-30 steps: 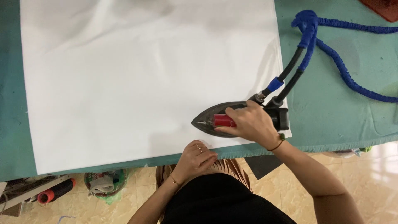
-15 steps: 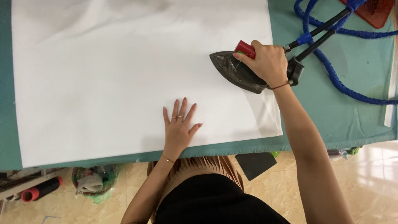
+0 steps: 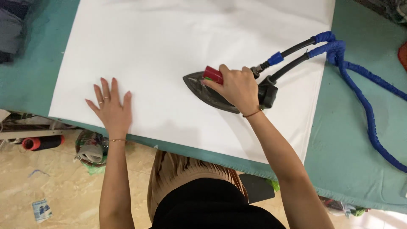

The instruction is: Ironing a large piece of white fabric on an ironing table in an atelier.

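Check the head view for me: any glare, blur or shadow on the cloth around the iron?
Head view: soft, even light, white cloth bright, no glare; faint shadow at its top; iron and right hand sharp; left hand sharp, flat on cloth.

Hidden and cut-off parts around the iron

The right hand (image 3: 236,88) covers the handle of the iron (image 3: 210,92); the white cloth (image 3: 169,46) runs off the top edge, the blue hose (image 3: 368,113) off the right edge. A red object (image 3: 402,55) at far right is cropped, and upper-left dark things (image 3: 12,25) are blurred.
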